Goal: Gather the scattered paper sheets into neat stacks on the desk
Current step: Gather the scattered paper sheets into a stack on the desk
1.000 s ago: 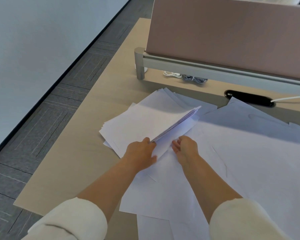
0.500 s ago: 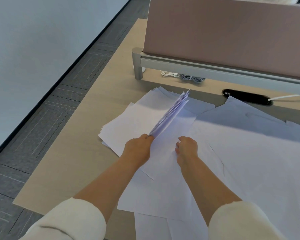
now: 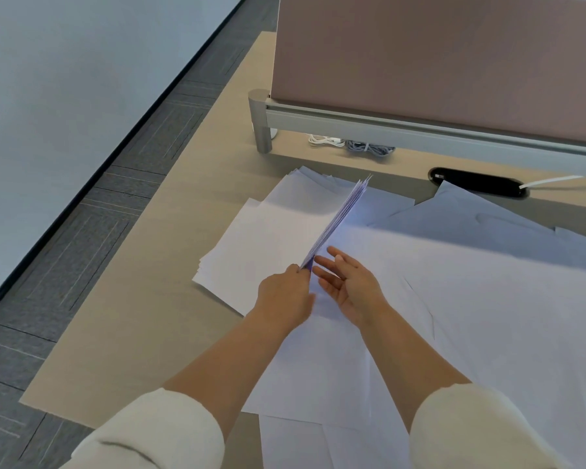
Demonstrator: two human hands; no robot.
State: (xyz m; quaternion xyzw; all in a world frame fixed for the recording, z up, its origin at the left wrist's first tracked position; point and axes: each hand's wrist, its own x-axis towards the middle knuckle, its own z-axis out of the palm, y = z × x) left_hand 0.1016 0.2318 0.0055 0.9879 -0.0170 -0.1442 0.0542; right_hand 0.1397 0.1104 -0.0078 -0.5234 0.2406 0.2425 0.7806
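Step in hand: squaring a bundle — left hand pinches its near corner, holding it on edge over the fanned pile at the desk left. Right hand is beside it, fingers straight, holding nothing. Next, probably: right palm steadies the bundle's face, tap edges level — loose sheets still await gathering.

You're in a cream long-sleeve top. L sleeve & R sleeve: soft, thick-looking fabric, plain, w/ rounded bunched ends approx at the elbows, few creases. Forearms bare below them; L grip & R grip bare too.
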